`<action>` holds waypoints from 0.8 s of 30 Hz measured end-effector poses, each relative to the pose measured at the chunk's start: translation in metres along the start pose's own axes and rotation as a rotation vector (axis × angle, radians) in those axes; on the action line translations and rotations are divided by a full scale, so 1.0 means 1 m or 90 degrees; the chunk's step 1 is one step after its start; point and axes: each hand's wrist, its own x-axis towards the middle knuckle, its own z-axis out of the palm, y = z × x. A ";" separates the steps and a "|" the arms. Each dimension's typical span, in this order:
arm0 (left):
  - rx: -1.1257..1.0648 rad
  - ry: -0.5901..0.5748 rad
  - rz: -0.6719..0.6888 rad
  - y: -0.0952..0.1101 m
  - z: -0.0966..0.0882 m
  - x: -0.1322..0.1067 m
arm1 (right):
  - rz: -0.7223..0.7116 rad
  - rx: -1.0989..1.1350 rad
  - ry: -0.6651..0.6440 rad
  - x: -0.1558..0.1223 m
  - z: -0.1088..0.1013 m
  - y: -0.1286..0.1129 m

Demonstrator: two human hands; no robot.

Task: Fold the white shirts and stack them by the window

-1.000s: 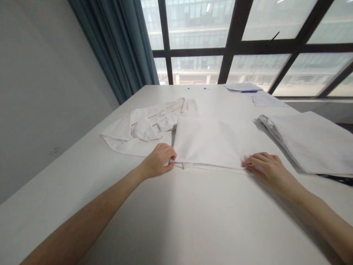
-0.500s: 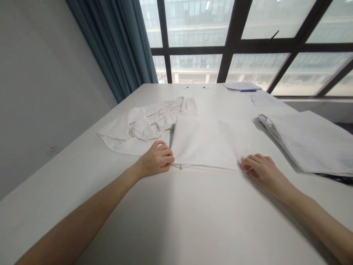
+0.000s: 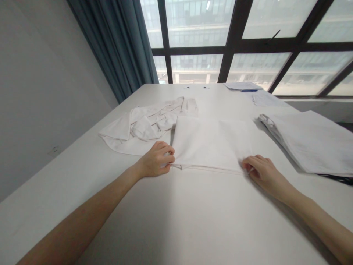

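Note:
A folded white cloth (image 3: 209, 143) lies flat in front of me, its layered near edge facing me. At its near left corner, my left hand (image 3: 158, 159) is closed, pinching the fabric between thumb and fingers. My right hand (image 3: 259, 169) pinches the near right corner, fingers curled in and the tips partly hidden. Behind and to the left of the folded piece is a crumpled white cloth (image 3: 143, 127), spread in loose wrinkles and close against its left side.
The white table (image 3: 193, 221) carries everything. On the right sits a thick folded white fabric stack (image 3: 317, 143) with something black under its near edge. Papers (image 3: 242, 86) and a blue pen (image 3: 249, 90) lie at the far right, before the windows. A blue curtain (image 3: 118, 48) hangs at the left.
Both hands stay at the cloth's near corners. The left fingers have shifted slightly; the folded cloth looks the same, and the whole view has moved a touch.

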 end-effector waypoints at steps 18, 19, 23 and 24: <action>0.004 0.062 0.023 0.014 0.010 0.009 | -0.071 -0.009 0.026 0.002 -0.003 -0.014; 0.004 0.058 0.023 0.014 0.009 0.009 | -0.072 -0.006 0.026 0.002 -0.003 -0.014; -0.007 0.084 0.017 0.016 0.007 0.009 | -0.083 -0.007 0.032 0.002 -0.001 -0.014; -0.009 0.101 0.016 0.017 0.007 0.009 | -0.087 -0.008 0.033 0.002 0.000 -0.014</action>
